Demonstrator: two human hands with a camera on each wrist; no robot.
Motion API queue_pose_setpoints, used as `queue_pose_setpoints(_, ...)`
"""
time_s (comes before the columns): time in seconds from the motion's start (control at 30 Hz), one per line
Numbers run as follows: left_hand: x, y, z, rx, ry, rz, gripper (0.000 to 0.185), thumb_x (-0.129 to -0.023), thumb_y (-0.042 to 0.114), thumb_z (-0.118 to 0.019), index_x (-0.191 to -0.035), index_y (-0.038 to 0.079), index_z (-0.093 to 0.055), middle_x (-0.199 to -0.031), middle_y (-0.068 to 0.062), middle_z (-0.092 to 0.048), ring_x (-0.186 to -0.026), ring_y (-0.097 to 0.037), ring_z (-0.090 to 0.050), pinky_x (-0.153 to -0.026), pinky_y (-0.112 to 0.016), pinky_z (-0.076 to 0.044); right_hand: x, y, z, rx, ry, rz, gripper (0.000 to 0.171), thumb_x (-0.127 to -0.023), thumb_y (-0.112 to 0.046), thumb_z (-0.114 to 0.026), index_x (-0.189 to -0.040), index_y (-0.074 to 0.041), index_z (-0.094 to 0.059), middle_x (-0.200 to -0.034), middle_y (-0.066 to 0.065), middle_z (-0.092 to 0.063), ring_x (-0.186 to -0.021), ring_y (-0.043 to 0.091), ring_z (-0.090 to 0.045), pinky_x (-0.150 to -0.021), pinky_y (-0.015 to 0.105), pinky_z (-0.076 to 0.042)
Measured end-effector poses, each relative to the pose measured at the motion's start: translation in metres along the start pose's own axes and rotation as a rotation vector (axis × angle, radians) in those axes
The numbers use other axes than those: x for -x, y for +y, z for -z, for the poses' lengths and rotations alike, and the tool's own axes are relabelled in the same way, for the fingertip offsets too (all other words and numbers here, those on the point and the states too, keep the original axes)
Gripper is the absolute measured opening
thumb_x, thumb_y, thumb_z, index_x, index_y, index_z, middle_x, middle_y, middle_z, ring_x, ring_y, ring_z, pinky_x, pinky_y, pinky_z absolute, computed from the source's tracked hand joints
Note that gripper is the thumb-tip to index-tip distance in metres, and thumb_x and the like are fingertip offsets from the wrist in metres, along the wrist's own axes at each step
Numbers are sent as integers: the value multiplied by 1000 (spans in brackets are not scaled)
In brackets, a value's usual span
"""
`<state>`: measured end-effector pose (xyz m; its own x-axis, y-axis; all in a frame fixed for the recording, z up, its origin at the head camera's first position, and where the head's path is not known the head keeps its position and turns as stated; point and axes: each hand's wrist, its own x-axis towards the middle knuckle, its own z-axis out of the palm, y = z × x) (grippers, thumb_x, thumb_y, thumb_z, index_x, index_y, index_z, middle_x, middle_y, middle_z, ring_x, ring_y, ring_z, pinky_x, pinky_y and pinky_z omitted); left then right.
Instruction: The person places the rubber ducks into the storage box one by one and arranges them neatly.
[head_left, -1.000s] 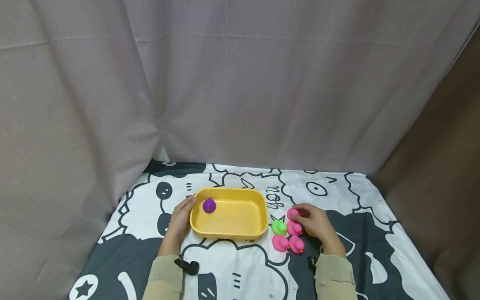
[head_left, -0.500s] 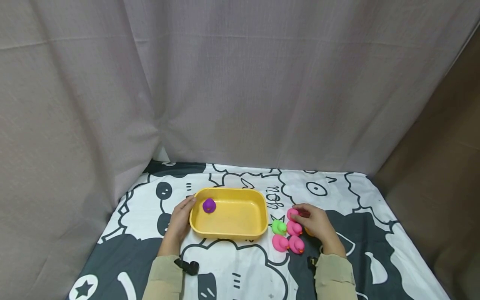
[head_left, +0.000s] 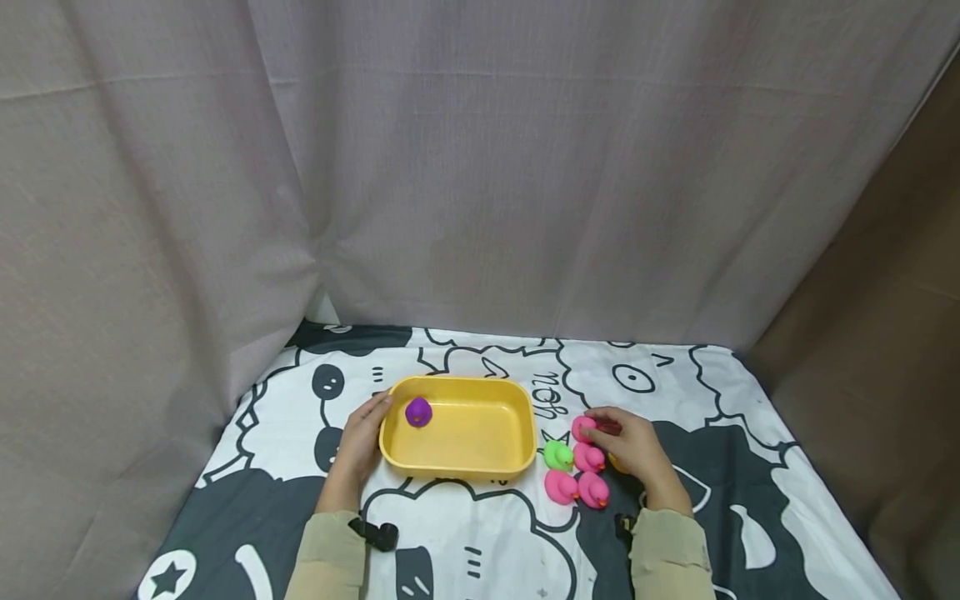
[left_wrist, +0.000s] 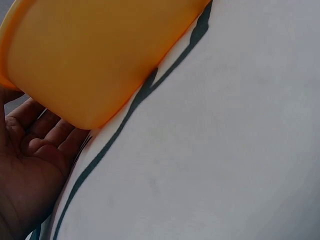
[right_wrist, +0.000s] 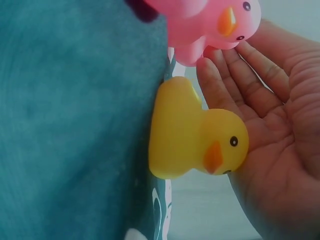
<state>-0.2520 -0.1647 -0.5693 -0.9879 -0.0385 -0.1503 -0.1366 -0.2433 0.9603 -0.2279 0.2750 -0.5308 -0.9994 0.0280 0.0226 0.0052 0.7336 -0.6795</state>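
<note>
My left hand (head_left: 362, 437) grips the left end of a yellow plastic tray (head_left: 460, 471), its thumb at the rim and its fingers against the outer wall (left_wrist: 95, 60). Inside the tray, toward the left, sits a purple rubber duck (head_left: 418, 412). On the right, my right hand (head_left: 633, 446) pinches the farthest pink rubber duck (head_left: 582, 427) between thumb and fingers. Under its palm stands a yellow rubber duck (right_wrist: 175, 130), mostly hidden in the head view. Just nearer are another pink duck (head_left: 588, 457) and a green duck (head_left: 558, 455).
Two more pink ducks (head_left: 561, 487) stand side by side at the near end of the group. A black-and-white patterned cloth (head_left: 480, 542) covers the table. Grey curtains (head_left: 480, 183) hang behind it and along both sides.
The pink duck at my right fingertips has shifted very slightly left. My left hand, the tray and the other ducks stay where they were.
</note>
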Motion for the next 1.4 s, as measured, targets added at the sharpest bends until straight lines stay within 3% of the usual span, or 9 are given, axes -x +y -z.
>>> queue_pose_setpoints(0.53,1,-1,-1,15,1,-8,46,-102,25,-58,-142,2,-55,-152,-13,-46,-141,-27,-42,-115,-39,-38,4,-7,2,-36,28,23,44,-89,-38,-77,-125,-13,-69,-123,11,-68,-112,34,-63,-96,51,-55)
queue_pose_setpoints(0.8,1,0,-3,5,5,0,46,-101,27,-59,-141,5,-57,-151,-12,-48,-139,-25,-43,-114,-37,-39,2,-25,-1,-84,30,51,42,-88,-36,-79,-124,-16,-69,-120,7,-68,-110,29,-64,-95,48,-56)
queue_pose_setpoints(1.1,-1,0,-2,0,-2,-4,46,-102,28,-58,-142,6,-56,-152,-9,-47,-141,-24,-42,-115,-37,-37,-6,-55,-6,-125,12,127,41,-86,-34,-82,-122,-20,-70,-115,-1,-70,-111,23,-64,-97,44,-56)
queue_pose_setpoints(1.4,-1,-1,0,9,-4,5,47,-101,30,-59,-142,7,-56,-152,-9,-47,-140,-24,-43,-115,-37,-39,-12,-74,-13,-167,-10,246,34,-86,-26,-82,-118,-16,-73,-114,0,-71,-110,22,-66,-96,41,-56)
